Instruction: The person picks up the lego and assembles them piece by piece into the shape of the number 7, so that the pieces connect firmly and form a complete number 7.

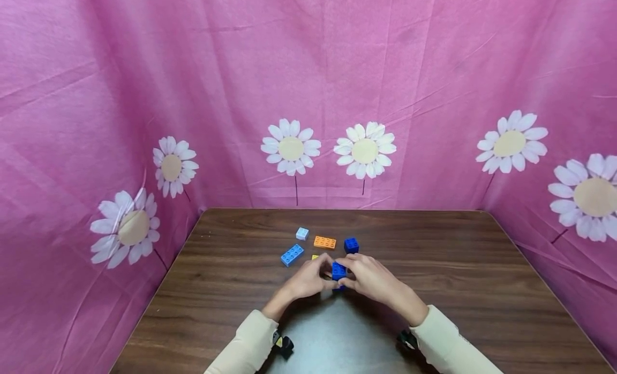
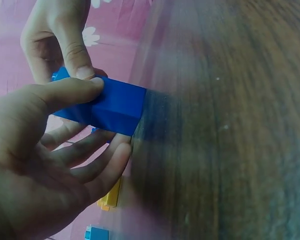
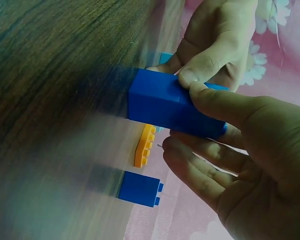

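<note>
Between the two hands stands an upright stack of blue toy bricks (image 1: 339, 270), its studs facing up; a seam shows between upper and lower brick in the right wrist view. The left hand (image 1: 307, 279) pinches it from the left, thumb on the near side. From the right, the right hand (image 1: 373, 277) pinches the same stack (image 3: 157, 100), its thumb (image 3: 210, 100) beside the other thumb. The stack's lower end appears to meet the tabletop. Both hands hide part of its sides and far face.
On the brown wooden table (image 1: 217, 288), just beyond the hands, lie an orange brick (image 1: 325, 242), a light blue long brick (image 1: 292, 255), a pale blue small brick (image 1: 302, 233), a dark blue brick (image 1: 352, 245) and a partly hidden yellow brick (image 1: 315, 256). Pink flowered cloth (image 1: 328, 68) surrounds the table.
</note>
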{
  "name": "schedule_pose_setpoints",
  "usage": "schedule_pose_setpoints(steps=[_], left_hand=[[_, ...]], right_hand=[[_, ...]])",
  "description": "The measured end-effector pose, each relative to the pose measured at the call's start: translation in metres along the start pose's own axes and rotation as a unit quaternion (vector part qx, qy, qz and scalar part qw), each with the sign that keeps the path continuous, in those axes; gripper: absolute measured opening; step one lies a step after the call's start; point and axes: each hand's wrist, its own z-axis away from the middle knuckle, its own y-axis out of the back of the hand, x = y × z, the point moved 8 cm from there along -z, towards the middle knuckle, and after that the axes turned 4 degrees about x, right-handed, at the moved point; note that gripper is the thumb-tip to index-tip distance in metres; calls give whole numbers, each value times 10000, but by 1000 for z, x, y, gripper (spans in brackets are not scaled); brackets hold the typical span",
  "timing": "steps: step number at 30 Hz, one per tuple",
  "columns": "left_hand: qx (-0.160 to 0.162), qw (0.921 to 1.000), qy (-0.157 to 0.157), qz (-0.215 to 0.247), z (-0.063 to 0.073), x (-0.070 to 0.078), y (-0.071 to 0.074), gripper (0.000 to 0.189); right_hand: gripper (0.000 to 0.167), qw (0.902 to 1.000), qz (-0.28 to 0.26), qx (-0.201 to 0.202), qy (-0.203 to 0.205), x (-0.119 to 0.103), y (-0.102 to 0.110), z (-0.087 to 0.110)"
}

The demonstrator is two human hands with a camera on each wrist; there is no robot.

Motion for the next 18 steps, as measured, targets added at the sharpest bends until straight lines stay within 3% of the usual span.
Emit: schedule_pose_setpoints(steps=[10,18], left_hand=[[141,9993,-201,279,2,2,5,22],[128,9991,-204,351,1,0,4,21]], right_hand=[[46,9985,464,-120,256,-8,0,-5],[44,9981,551,-267,106,-7,-1,-7]])
